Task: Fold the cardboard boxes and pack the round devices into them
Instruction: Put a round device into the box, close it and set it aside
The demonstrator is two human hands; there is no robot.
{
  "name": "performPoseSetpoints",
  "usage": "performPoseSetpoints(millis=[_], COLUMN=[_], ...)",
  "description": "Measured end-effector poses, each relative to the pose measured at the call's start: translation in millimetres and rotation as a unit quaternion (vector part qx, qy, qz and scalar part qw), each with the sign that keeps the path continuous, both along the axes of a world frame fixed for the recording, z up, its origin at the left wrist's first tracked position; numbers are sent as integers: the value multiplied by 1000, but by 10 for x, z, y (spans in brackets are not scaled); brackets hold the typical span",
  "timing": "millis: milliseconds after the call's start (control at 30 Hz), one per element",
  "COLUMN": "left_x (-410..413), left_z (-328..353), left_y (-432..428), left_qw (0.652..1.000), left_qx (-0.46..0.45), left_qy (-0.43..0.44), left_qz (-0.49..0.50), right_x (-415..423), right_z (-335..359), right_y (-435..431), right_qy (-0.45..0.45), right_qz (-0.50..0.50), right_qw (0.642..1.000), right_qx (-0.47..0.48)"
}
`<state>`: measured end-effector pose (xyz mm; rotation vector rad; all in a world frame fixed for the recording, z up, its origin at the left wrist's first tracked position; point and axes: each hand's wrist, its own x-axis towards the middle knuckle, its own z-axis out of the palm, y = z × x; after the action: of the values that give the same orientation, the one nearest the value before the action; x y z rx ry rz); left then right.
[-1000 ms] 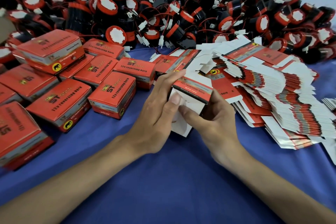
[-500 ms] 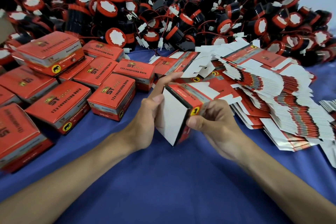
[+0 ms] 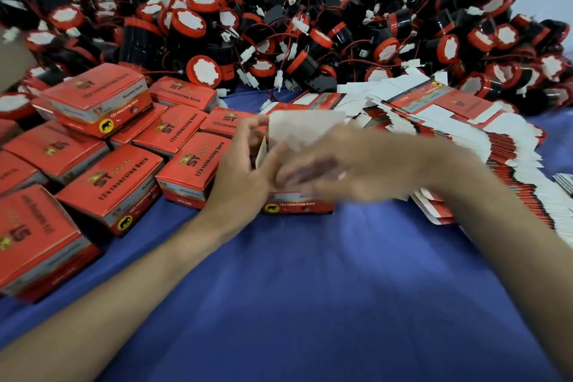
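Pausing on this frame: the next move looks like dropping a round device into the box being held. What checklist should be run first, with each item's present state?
1. Box stands upright on the blue cloth: ok.
2. Top flap is raised and clear of the opening: ok.
3. Bottom of the box is closed: cannot tell, it faces the cloth.
4. Left hand grips the box at its left side: ok.
5. Right hand is empty and free to fetch: cannot tell, it is motion-blurred across the box.
6. Round devices are piled behind the box: ok.
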<state>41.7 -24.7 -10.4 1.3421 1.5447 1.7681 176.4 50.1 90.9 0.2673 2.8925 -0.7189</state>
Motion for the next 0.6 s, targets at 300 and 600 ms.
performPoseSetpoints(millis=[300,600], left_x=[-27,-29], left_z=[-23,-40], left_y=[42,61], left_qw=[991,987], left_qx=[-76,-82], left_qy=[106,122], left_qz=[31,61], right_x=[-834,-1202], right_z=[-347,-870], right_y=[1489,1693], right_qy=[206,119], right_qz=[-400,-494], right_qw=[891,837], right_qx=[66,201])
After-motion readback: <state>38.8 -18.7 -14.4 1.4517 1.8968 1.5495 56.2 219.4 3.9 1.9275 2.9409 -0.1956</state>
